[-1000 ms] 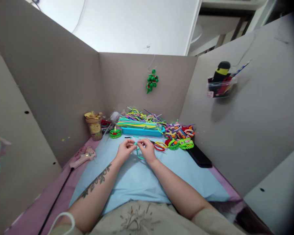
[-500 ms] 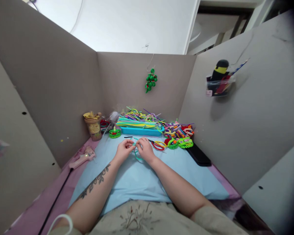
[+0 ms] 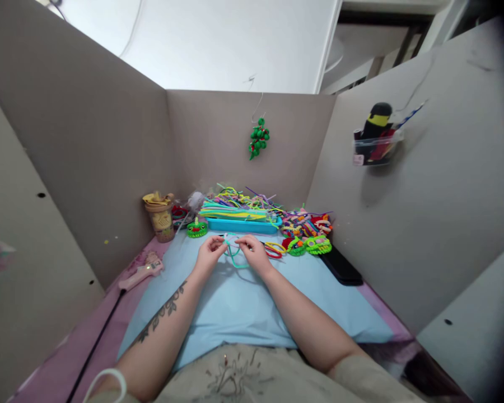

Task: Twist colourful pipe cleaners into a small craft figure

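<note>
A teal pipe cleaner (image 3: 237, 265), bent into loops, hangs between my two hands above the blue table cover. My left hand (image 3: 211, 250) pinches it on one side between thumb and fingers. On the other side my right hand (image 3: 252, 249) has its fingertips closed on the same pipe cleaner. A lilac strand also shows in the loop between the hands. Close to the right fingers lie scissors with red and yellow handles (image 3: 274, 250), partly covered by that hand. Beyond the fingers is a blue tray (image 3: 243, 225) heaped with coloured pipe cleaners.
A green pipe-cleaner figure (image 3: 197, 228) sits left of the tray; more finished figures (image 3: 318, 244) are piled at right beside a black flat case (image 3: 342, 267). At left stand a brown cup (image 3: 159, 219) and a pink glue gun (image 3: 141, 275) with a black cord. Grey panels enclose three sides.
My hands have drawn slightly apart, the right one moving right. The teal loops between them are more spread out and easier to see.
</note>
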`<state>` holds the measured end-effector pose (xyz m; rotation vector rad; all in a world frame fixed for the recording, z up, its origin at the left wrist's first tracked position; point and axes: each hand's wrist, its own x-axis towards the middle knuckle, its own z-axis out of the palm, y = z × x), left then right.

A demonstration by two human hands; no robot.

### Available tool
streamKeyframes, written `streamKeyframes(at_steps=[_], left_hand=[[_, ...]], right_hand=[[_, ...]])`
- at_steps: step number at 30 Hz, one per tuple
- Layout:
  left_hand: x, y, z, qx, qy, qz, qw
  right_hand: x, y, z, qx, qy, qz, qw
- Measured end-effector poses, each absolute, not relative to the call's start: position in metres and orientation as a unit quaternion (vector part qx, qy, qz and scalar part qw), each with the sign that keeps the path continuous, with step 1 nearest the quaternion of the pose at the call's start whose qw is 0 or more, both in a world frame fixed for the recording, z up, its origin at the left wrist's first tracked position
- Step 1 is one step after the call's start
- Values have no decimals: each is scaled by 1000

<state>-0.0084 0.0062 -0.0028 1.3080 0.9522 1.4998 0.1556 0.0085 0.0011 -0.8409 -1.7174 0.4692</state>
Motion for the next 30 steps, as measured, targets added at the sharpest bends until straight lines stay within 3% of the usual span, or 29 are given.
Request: streamKeyframes(at_steps=[12, 22, 30], left_hand=[[-5, 4, -5, 544, 406, 587, 441], [-3, 1, -6, 505, 379, 619, 467], [-1, 1, -8, 493, 386, 621, 472]], right_hand=[[141, 2, -6, -372, -749, 69, 544], [131, -1, -11, -430, -663, 135, 598], [126, -2, -17, -436, -669, 83, 596]])
